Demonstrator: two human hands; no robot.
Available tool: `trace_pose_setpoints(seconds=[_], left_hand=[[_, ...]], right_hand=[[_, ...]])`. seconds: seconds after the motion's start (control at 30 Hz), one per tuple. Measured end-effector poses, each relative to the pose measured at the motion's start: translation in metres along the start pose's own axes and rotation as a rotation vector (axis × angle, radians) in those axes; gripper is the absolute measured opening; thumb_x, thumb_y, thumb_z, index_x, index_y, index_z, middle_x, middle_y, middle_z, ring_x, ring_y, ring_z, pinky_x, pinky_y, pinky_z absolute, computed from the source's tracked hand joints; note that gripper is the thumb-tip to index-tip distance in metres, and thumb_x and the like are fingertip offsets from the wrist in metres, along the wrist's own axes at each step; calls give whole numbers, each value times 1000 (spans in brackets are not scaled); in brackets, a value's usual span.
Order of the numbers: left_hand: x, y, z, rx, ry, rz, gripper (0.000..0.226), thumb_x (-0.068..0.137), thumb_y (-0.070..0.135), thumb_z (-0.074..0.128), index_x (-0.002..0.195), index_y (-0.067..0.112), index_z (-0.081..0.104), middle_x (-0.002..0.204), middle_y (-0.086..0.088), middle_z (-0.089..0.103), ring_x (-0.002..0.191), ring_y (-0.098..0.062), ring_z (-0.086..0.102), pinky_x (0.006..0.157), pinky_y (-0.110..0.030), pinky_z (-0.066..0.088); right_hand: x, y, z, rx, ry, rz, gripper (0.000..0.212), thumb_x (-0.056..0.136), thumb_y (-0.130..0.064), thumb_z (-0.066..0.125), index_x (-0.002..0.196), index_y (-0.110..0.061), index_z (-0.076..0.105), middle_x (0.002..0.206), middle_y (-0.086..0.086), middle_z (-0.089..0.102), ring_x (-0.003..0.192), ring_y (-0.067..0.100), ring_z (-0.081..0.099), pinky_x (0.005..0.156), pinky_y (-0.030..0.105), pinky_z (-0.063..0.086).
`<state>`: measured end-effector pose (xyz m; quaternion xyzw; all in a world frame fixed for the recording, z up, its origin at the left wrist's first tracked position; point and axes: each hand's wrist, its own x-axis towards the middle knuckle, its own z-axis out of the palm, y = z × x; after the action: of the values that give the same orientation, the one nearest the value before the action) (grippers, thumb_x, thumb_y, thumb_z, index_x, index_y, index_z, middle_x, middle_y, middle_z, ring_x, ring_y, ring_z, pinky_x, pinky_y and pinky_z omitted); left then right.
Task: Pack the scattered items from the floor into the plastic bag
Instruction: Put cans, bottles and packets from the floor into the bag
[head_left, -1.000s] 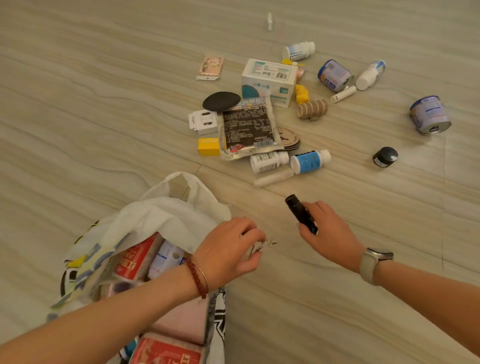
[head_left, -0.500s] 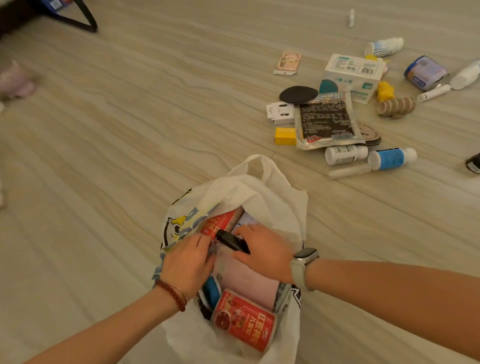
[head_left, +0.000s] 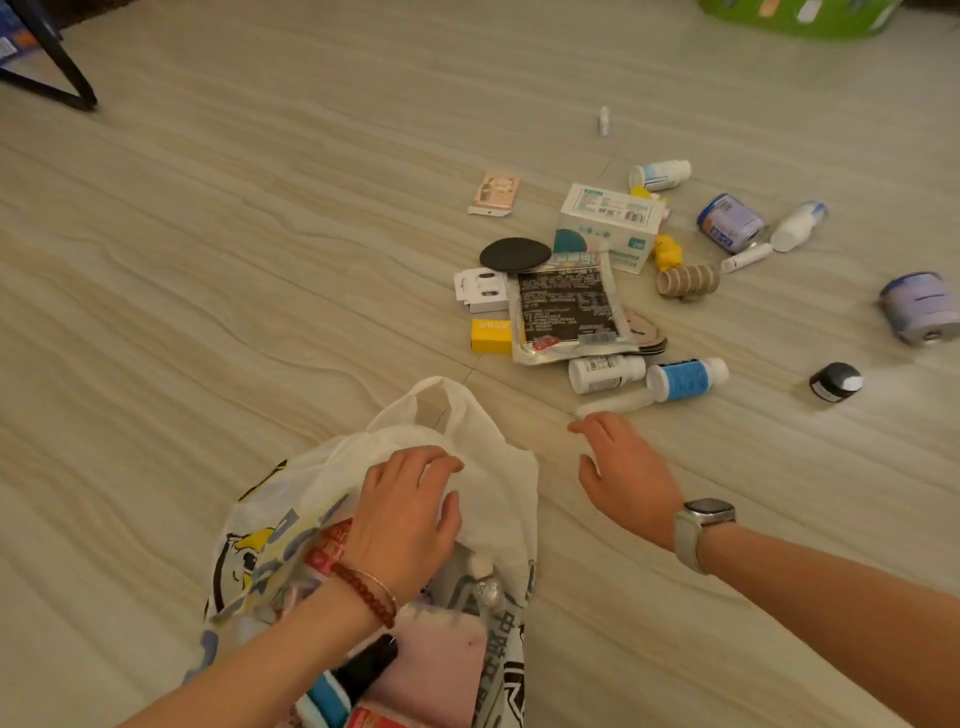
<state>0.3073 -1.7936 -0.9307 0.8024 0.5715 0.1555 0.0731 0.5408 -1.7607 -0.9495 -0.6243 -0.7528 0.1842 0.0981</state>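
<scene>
The white printed plastic bag (head_left: 498, 467) lies open on the floor at lower centre. It holds a pink pack, red packets and a black tube (head_left: 369, 670). My left hand (head_left: 410, 514) grips the bag's upper rim. Empty, with fingers spread, my right hand (head_left: 628, 478) hovers just right of the bag. Its fingertips are close to a white tube (head_left: 618, 402). Behind the tube lie a white bottle (head_left: 605, 373), a blue-labelled bottle (head_left: 685, 378), a foil pouch (head_left: 566, 306), a yellow box (head_left: 491, 336), a black disc (head_left: 514, 254) and a white carton (head_left: 610, 223).
Farther right lie a black jar (head_left: 835, 382), two tins (head_left: 730, 222) (head_left: 919, 306), a white bottle (head_left: 797, 226) and a cardboard roll (head_left: 688, 280). A card (head_left: 496, 193) lies apart at the back. A green basket (head_left: 810, 21) stands top right, a black stand leg (head_left: 57, 67) top left.
My right hand has let go of the black tube inside the bag and moved out to the right, empty. My left hand has shifted up onto the bag's rim.
</scene>
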Motion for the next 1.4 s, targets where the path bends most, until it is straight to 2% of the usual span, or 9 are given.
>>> trace_pose_setpoints(seconds=[0.17,0.33,0.57,0.67,0.7,0.8,1.0,1.2,1.4], left_hand=[[53,33,40,-47,-121,-21,33,77,27,39,106,21,55,106,-1,62,98,-20,60,73,-33,52],[90,74,84,-75,-385,-10,50,91,19,39,139,17,27,147,-3,27,134,-20,24,104,-34,30],[128,105,144,26,-428,-46,49,91,15,40,137,13,24,143,-7,29,134,-23,25,103,-38,32],[132,110,160,176,-354,-22,46,68,24,74,110,16,58,95,-3,63,88,-20,60,68,-30,48],[133,112,161,196,-334,-20,44,62,27,79,102,17,63,84,-1,64,77,-19,61,60,-28,47],[129,119,164,8,-374,-137,35,89,21,49,123,12,46,109,-10,54,101,-27,51,78,-35,42],[94,97,103,-324,-277,-100,36,89,22,46,124,13,50,107,-6,49,92,-17,51,80,-26,45],[18,32,14,-303,-199,-86,69,71,55,25,119,18,58,98,4,57,90,-3,50,80,-18,43],[-59,-37,-33,-97,-206,-110,41,79,40,42,111,23,60,81,3,64,71,-6,53,58,-26,52]], right_hand=[[34,66,-21,-221,44,284,52,86,-8,43,136,-10,31,143,9,37,131,27,33,101,40,33],[54,109,-23,-231,-119,424,76,85,-4,40,145,-19,-3,157,0,-1,145,21,-2,115,50,9],[49,137,-12,-559,-40,260,45,68,-16,67,111,-13,55,112,14,54,103,34,52,93,50,40],[38,146,-10,-566,-24,203,43,58,-17,75,98,-11,60,102,12,61,86,33,60,71,44,49],[33,147,-10,-548,-41,187,41,66,-20,71,103,-11,57,108,12,60,90,33,58,71,42,47],[20,146,-14,-468,-86,184,40,85,-33,53,119,-13,44,120,8,52,106,31,47,80,40,37],[-4,113,-22,-115,-133,276,59,84,-53,50,131,-23,32,120,4,54,107,25,52,81,36,46],[-22,32,-26,287,-243,125,53,81,-48,59,125,-27,36,111,-5,56,101,20,58,82,31,49],[-26,-57,-15,364,-342,-97,44,79,-47,60,113,-26,44,96,-6,59,81,11,55,75,29,48]])
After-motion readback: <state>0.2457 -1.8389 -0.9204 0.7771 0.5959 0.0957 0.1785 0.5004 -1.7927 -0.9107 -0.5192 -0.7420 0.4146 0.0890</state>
